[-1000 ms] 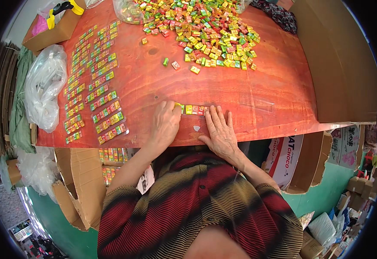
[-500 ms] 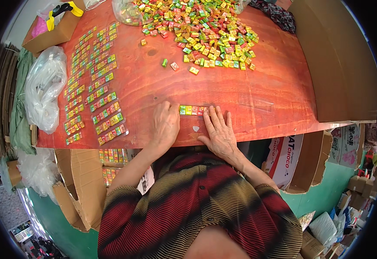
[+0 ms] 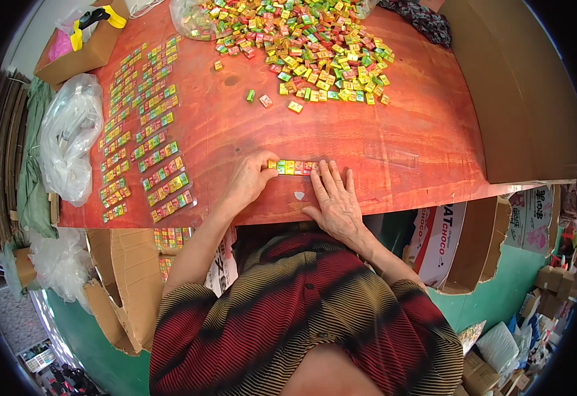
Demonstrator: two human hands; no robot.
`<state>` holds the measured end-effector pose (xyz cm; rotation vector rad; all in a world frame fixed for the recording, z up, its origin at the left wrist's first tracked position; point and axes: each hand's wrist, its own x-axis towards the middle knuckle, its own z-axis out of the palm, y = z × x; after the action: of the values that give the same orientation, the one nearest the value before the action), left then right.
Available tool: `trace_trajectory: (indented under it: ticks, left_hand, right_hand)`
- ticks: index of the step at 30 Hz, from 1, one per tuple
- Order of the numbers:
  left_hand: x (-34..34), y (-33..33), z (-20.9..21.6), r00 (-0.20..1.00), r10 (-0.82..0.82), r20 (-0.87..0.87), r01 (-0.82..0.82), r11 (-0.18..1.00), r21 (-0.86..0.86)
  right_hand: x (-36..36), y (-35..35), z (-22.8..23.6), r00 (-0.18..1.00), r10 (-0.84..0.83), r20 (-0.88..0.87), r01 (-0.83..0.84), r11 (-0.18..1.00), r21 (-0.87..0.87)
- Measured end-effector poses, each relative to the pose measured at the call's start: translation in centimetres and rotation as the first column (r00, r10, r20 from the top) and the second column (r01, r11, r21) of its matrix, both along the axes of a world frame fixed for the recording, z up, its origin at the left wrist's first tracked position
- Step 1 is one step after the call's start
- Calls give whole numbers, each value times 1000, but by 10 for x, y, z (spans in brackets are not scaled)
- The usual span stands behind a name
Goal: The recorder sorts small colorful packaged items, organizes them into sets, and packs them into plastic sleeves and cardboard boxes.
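Note:
A short row of small coloured blocks (image 3: 291, 167) lies on the red-brown table (image 3: 394, 152) near its front edge. My left hand (image 3: 249, 179) presses against the row's left end with curled fingers. My right hand (image 3: 333, 198) lies flat, fingers spread, its fingertips touching the row's right end. A small pale scrap (image 3: 299, 195) lies between the hands. A large heap of loose coloured blocks (image 3: 301, 46) covers the far middle of the table.
Several finished wrapped rows of blocks (image 3: 144, 142) line the table's left side. A clear plastic bag bundle (image 3: 70, 135) sits at the left edge, a cardboard box (image 3: 84, 39) at the far left corner. A big cardboard sheet (image 3: 519, 92) stands to the right. Open cartons (image 3: 123, 290) sit below.
Both hands have stayed on the row of blocks, shifting slightly to close in on its two ends.

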<state>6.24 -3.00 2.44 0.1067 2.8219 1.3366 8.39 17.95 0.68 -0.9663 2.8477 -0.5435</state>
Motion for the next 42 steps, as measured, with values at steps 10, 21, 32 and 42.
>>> trace_trajectory:
  ticks: [10, 21, 32, 42]
  left_hand:
    - [16, 8, -10, 922, 49, -383, -107, 986, -131]
    - [24, 15, -13, 952, 103, -289, -176, 955, -237]
    - [39, 34, -19, 954, -116, -276, -27, 884, -466]
    - [25, -14, -15, 968, 39, -249, -167, 840, -516]
  right_hand:
    - [0, -1, -1, 1000, 0, 14, -1, 1000, 14]
    - [-1, 2, 4, 1000, 3, 29, -4, 1000, 27]
    - [-22, 13, 0, 998, -8, 56, 34, 872, -489]
    - [-33, 41, -2, 947, -259, -191, 246, 965, -91]
